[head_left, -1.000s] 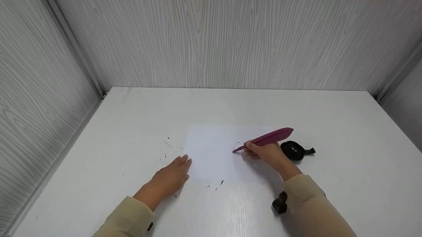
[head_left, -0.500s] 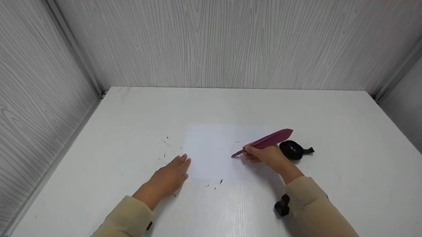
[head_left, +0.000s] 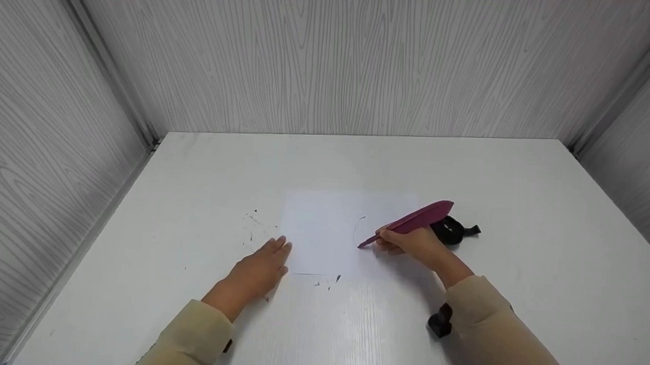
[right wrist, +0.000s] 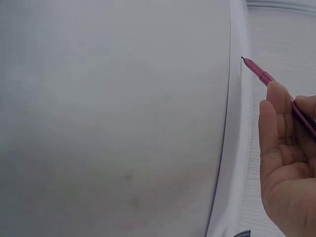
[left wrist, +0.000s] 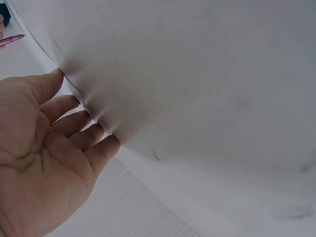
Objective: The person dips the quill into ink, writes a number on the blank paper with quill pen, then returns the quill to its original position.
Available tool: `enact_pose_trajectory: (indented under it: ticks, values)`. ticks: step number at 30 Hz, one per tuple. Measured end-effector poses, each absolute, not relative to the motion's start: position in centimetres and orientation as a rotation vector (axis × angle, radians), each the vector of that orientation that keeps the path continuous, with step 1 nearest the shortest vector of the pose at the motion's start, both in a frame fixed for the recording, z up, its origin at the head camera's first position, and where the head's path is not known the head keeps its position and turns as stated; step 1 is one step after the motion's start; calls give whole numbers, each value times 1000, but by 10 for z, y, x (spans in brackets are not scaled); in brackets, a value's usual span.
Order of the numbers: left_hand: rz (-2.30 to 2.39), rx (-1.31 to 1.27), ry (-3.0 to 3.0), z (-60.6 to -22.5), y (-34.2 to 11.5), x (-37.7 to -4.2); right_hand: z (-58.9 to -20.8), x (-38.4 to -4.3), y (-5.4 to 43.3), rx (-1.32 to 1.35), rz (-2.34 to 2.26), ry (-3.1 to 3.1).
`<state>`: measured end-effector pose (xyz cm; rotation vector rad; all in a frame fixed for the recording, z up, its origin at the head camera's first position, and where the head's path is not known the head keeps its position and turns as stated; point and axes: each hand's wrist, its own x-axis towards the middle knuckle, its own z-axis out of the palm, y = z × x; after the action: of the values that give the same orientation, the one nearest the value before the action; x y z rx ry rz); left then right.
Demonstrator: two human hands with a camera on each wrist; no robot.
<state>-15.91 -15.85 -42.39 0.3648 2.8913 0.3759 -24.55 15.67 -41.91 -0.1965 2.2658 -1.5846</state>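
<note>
A white sheet of paper (head_left: 317, 231) lies on the white table, with a thin curved line on it beside the pen tip. My right hand (head_left: 418, 246) pinches a dark pink feather-shaped pen (head_left: 422, 217), its tip right at the sheet. In the right wrist view the slim pink barrel (right wrist: 266, 78) of this pen runs between thumb and fingers, ending in a dark point. My left hand (head_left: 258, 270) rests palm down at the sheet's left edge. Its fingers (left wrist: 101, 153) are extended in the left wrist view, fingertips against the white surface. They hold nothing.
Just beyond my right hand sits a round glossy black object (head_left: 449, 230) with a short flared stem. Dark specks and scratches (head_left: 253, 220) mark the table (head_left: 221, 167) around the paper. Grey wood-grain panels (head_left: 330, 62) enclose the back and both sides.
The pen tip has moved down toward the near side of the sheet, and the curved line beside it shows more clearly. My left hand keeps its place at the paper's edge.
</note>
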Motion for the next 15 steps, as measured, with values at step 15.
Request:
enact_pose_trajectory:
  ticks: [15]
  values:
    - [397, 392, 2900, -422, -159, -158, -415, -242, 171, -158, -1552, 2270]
